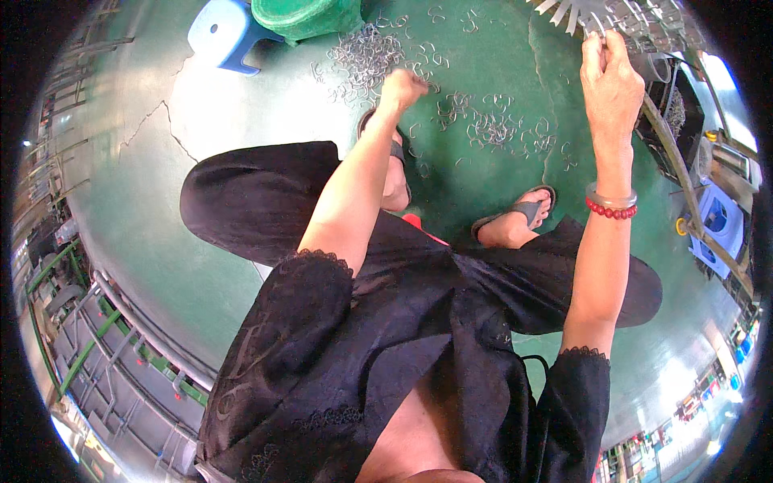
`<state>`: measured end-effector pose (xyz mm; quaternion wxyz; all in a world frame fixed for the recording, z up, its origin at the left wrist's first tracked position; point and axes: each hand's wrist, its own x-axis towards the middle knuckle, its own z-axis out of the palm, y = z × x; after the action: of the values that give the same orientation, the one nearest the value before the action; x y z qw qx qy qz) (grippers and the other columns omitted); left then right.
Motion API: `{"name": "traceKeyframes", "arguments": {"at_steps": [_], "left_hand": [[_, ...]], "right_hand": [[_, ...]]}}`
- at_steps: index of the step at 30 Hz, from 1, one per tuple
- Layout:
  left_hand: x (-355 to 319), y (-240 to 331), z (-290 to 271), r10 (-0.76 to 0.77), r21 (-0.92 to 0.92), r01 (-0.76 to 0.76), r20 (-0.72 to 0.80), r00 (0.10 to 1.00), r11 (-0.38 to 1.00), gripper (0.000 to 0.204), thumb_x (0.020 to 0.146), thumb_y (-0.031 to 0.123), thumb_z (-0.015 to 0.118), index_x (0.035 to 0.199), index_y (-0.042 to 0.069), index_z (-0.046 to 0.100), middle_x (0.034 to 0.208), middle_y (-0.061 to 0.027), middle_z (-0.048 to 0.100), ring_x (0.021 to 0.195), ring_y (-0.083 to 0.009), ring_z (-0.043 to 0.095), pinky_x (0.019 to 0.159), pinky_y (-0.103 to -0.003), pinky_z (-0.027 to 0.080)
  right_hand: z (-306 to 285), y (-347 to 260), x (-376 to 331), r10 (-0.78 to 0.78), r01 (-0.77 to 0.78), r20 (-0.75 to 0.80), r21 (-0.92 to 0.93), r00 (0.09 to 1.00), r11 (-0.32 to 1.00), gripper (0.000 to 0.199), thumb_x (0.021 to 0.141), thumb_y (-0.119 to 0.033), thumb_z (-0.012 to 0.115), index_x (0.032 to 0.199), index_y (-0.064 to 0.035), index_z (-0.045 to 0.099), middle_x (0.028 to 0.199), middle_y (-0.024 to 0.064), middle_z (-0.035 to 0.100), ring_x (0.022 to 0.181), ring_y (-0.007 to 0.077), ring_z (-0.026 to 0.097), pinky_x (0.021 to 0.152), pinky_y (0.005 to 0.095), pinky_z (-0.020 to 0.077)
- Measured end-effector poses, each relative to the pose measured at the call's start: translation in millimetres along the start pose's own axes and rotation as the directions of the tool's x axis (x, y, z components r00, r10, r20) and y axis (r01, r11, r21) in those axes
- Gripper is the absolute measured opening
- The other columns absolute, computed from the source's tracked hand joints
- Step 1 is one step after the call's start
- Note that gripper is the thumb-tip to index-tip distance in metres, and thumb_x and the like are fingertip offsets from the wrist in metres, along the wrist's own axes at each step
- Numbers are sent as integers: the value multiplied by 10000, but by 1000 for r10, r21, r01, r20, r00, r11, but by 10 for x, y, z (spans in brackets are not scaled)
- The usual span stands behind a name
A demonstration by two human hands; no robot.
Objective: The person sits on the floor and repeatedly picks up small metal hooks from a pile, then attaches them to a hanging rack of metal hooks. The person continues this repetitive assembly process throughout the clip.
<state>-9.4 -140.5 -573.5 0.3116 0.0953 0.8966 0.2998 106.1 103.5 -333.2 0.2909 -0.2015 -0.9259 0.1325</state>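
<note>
We see the left hand (pixel 400 87) curled shut, pinching among thin bent wire clips (pixel 366 56) heaped shiny on the glossy green floor (pixel 483 181). Our right hand (pixel 609 80) pinches one clip against the toothed metal rack (pixel 636 20).

clips (pixel 483 129) on floor (pixel 201 105), stool (pixel 225 32) left

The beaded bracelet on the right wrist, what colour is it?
Red, next to a silvery bangle; the beaded bracelet shows clearly in the head view.

I saw a worn green floor (pixel 145 201), cracked and glaring, with a blue stool (pixel 224 32) nearby.
</note>
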Motion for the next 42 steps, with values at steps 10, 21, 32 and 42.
{"name": "traceKeyframes", "arguments": {"at_steps": [10,21,32,42], "left_hand": [[-845,-48,883,-339,557,129,291,895,820,356,681,208,778,965,30,658,968,-143,669,944,-247,644,779,-382,529],[-414,-529,1030,-400,447,123,604,689,886,139,667,163,754,637,46,686,601,-38,661,534,-102,646,512,-262,528],[389,-398,-498,-20,553,-53,124,992,832,280,603,228,746,786,22,695,849,-190,669,834,-273,669,751,-361,539],[-769,137,74,-32,558,-58,151,988,828,216,690,123,642,892,52,662,876,-132,670,859,-283,660,705,-396,520]], "right_hand": [[-125,245,33,-80,85,80,-65,994,994,183,877,-237,567,963,-76,583,661,150,613,640,344,621,552,388,485],[-223,-3,35,-126,122,30,111,992,986,100,849,-70,556,822,7,498,584,214,495,489,327,534,455,379,377],[-88,76,25,-128,132,53,-74,990,988,243,875,-263,596,1051,-95,597,735,136,630,624,266,640,565,339,490],[-15,147,29,-102,107,90,-46,991,993,215,900,-262,547,999,-74,583,734,158,642,653,334,634,531,400,482]]}}
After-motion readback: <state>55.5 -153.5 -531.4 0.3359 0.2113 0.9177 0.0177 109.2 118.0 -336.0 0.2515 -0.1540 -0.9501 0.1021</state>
